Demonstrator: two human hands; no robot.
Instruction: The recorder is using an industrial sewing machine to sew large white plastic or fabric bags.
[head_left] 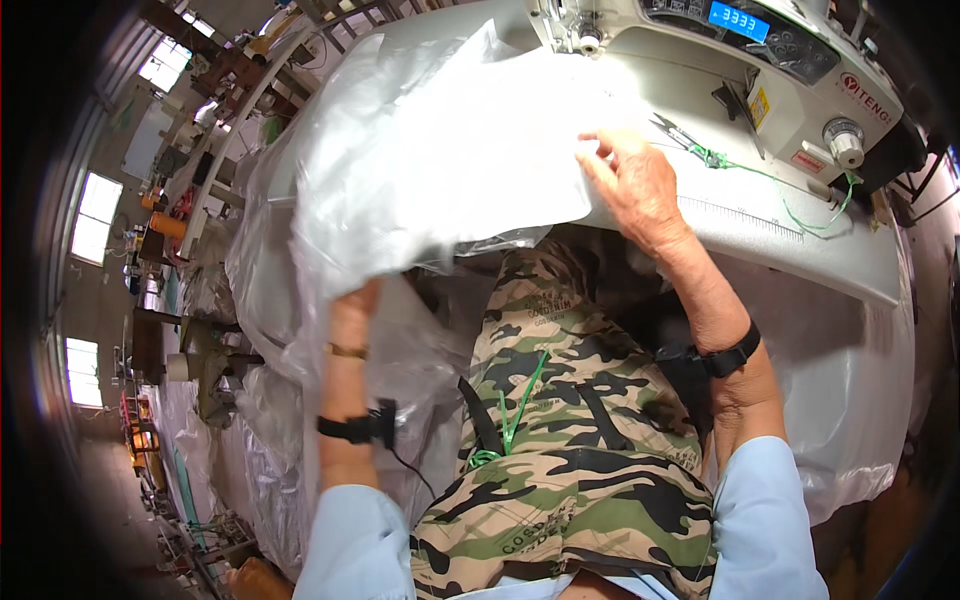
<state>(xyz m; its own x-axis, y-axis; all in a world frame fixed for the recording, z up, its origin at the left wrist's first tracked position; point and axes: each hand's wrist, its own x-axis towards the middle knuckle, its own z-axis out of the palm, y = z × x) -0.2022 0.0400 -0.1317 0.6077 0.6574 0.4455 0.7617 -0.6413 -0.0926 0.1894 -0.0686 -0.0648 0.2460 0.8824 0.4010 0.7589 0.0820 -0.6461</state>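
A white, partly see-through plastic sheet [470, 150] lies over the left of the sewing table and hangs off its front edge. My right hand [640, 190] is at the sheet's right edge, thumb and fingers curled together on it. My left hand [362, 297] is under the sheet's near left part, its fingers covered and blurred. The sheet's far edge lies below the head of a sewing machine [720, 60], where a bright lamp glares. Right of my right hand, thread snips [676, 130] with green thread [715, 158] tied on lie on the table.
The machine body and its dial [843, 142] border the table's right back. A ruler scale [745, 218] runs along the front of the table [850, 265]. More clear plastic [270, 420] hangs down at the left. Green strands [515, 415] lie on my camouflage apron [570, 400].
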